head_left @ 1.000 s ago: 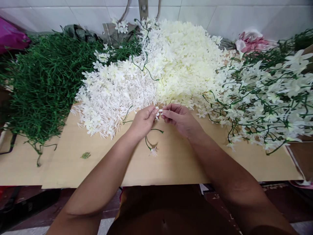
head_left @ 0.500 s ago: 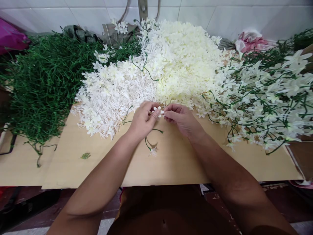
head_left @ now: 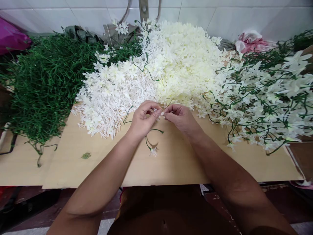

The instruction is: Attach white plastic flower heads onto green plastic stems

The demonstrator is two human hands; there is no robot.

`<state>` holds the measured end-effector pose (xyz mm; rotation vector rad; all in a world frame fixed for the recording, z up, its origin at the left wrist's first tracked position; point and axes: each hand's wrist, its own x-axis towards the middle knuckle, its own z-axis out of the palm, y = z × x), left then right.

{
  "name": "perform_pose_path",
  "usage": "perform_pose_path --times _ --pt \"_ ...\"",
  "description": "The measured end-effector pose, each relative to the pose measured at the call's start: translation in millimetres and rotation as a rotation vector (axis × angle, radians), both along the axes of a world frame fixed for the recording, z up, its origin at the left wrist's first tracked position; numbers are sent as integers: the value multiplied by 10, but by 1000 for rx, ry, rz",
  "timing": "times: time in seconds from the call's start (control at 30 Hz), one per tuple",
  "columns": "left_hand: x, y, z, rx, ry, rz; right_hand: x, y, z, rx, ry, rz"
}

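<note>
Between my two hands, over the cardboard near the flower heap, is a small white artificial flower (head_left: 162, 113), mostly covered by fingertips. My left hand (head_left: 146, 117) pinches it between thumb and fingers. From the other side my right hand (head_left: 179, 117) closes its thumb and forefinger on it too. Below my left hand a green plastic stem (head_left: 147, 142) with a white blossom tip (head_left: 153, 151) lies on the board. Just beyond the hands rise a heap of white flower pieces with thin stalks (head_left: 127, 89) and a heap of creamy petals (head_left: 188, 65).
A big pile of green stems (head_left: 46, 85) covers the left side. Assembled white flowers on green stems (head_left: 266, 101) lie at the right. The cardboard (head_left: 171, 173) ends at a front edge near my body. A pink-and-white cloth (head_left: 253, 42) rests by the tiled wall (head_left: 244, 19).
The flower has turned between my fingers; its open petals showed before and are now largely hidden. Both hands stay in nearly the same place.
</note>
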<state>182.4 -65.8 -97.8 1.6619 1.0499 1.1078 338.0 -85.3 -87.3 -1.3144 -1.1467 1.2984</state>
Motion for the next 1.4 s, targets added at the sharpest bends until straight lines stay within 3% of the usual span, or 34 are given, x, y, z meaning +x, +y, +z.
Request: perform_pose_path --times 0.17,0.33,0.4,0.5,0.57,0.8,1.0,1.4 --pt "-137 123 12 -138 -174 168 61 34 -59 -16 43 -73" --pt "-296 231 59 134 9 482 79 43 -77 11 72 -85" --pt "-289 189 98 169 61 411 67 42 -76 35 76 -75" --pt "-207 89 122 63 105 112 52 38 -73 65 61 -63" --pt "-141 45 97 0 138 6 50 36 -79 90 41 -59" --pt "-76 71 31 -87 192 91 53 38 -150 204 -32 -16" --pt "-82 59 48 16 241 137 57 4 -121 325 -58 -161" --pt "-88 45 14 31 260 66 28 -25 -178 645 -545 -139"
